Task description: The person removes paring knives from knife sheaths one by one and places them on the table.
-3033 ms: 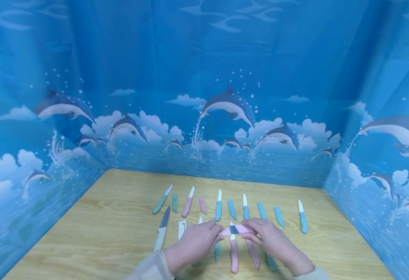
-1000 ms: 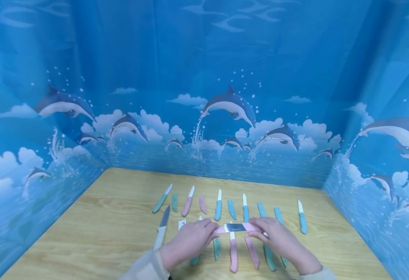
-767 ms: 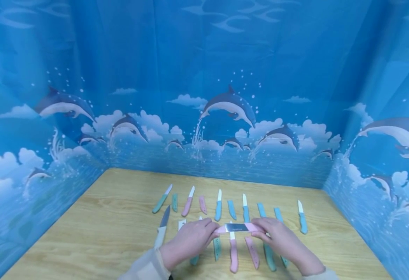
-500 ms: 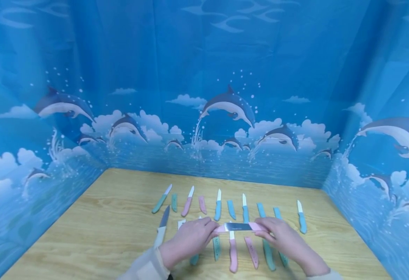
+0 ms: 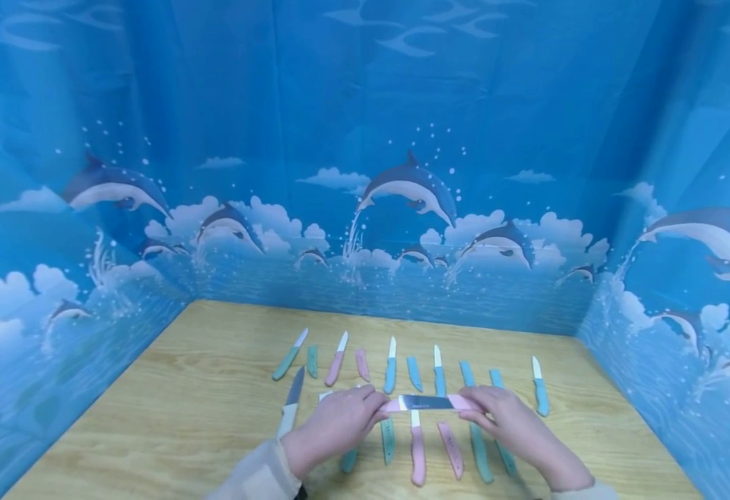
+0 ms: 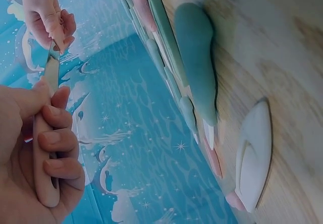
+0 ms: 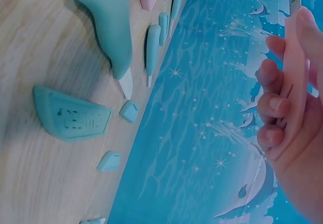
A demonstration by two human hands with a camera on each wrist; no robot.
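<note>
My left hand [image 5: 339, 420] grips the pink handle [image 6: 45, 168] of a knife, fingers curled round it. The knife's bare steel blade [image 5: 424, 403] lies level between my hands. Its other end runs into a pink sheath [image 7: 295, 75], which my right hand [image 5: 515, 417] holds with curled fingers. Both hands are raised above the table. Below them lies another pink-handled knife [image 5: 417, 455], with a pink sheath [image 5: 451, 450] to its right and a green sheath [image 5: 388, 441] to its left. The tip of the held blade is hidden inside the sheath.
Several more knives and sheaths lie across the wooden table [image 5: 171, 410]. A large white-handled knife [image 5: 289, 403] is at the left, and a blue-handled knife [image 5: 540, 389] at the far right. Blue dolphin-print curtains [image 5: 365, 173] enclose the table's back and sides.
My right hand has shifted right with the pink sheath, away from the left hand. More of the blade shows between the two pink ends. The knives on the table have not moved.
</note>
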